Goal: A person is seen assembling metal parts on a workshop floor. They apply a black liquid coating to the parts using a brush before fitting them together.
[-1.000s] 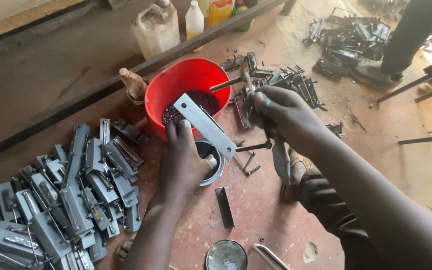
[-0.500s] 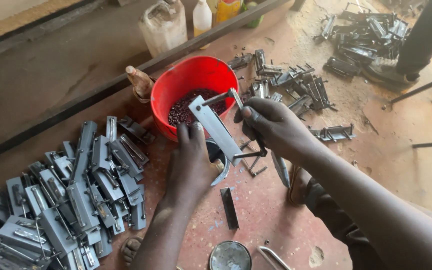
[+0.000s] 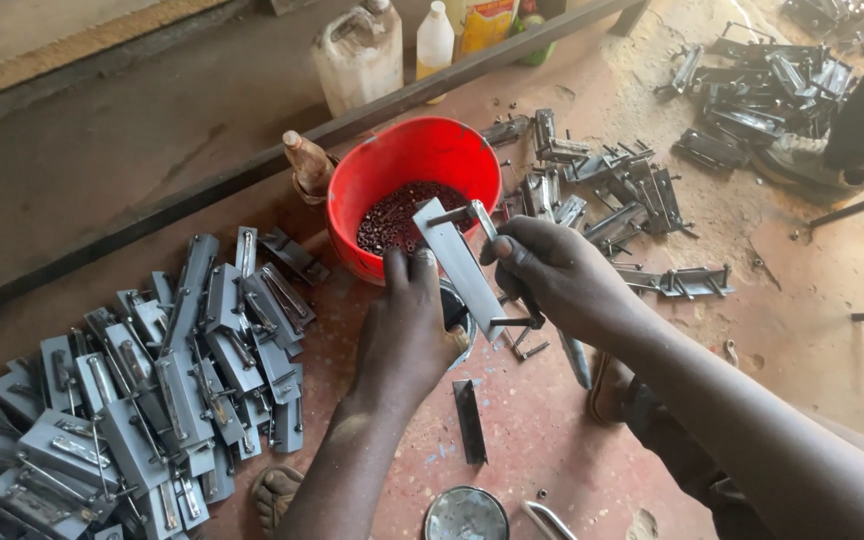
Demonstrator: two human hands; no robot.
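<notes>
My left hand (image 3: 407,330) grips the lower end of a flat grey metal plate (image 3: 457,262), which tilts up toward the red bucket (image 3: 392,165). My right hand (image 3: 557,275) holds a thin metal rod (image 3: 472,213) against the plate's upper edge; a second bent rod sticks out below my fingers. The bucket holds small dark red pieces (image 3: 392,215) and stands just beyond both hands. Beneath my left hand, a round metal tin is partly hidden.
A large heap of assembled grey metal latches (image 3: 142,390) lies at the left. More latch parts (image 3: 602,190) lie right of the bucket, another pile (image 3: 772,80) at top right. A loose metal strip (image 3: 469,420), a round lid (image 3: 465,515), plastic jugs (image 3: 357,55) and a long steel bar (image 3: 252,165) surround me.
Both hands with the plate shifted slightly toward the bucket. My right hand moved the rod from the plate's side up to its top end.
</notes>
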